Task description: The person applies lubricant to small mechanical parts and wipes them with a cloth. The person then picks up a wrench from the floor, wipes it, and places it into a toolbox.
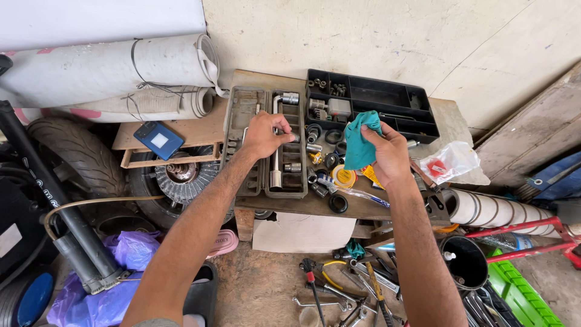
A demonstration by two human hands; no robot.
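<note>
My left hand (264, 134) rests on an open grey socket-set case (242, 109), its fingers closed around a bent metal wrench bar (276, 163) lying in the case. My right hand (387, 152) holds a teal cloth (359, 142) bunched up above the wooden board (315, 203). Loose sockets (315, 147), black rings (338, 203) and a yellow tape roll (344, 176) lie between the two hands.
A black compartment tray (387, 100) with small parts sits behind. A clear plastic bag (451, 160) lies at right. Tyres (78, 151), rolled sheets (109, 66) and a blue box (158, 139) stand at left. Hand tools (357, 281) and a black pot (465, 260) lie on the floor.
</note>
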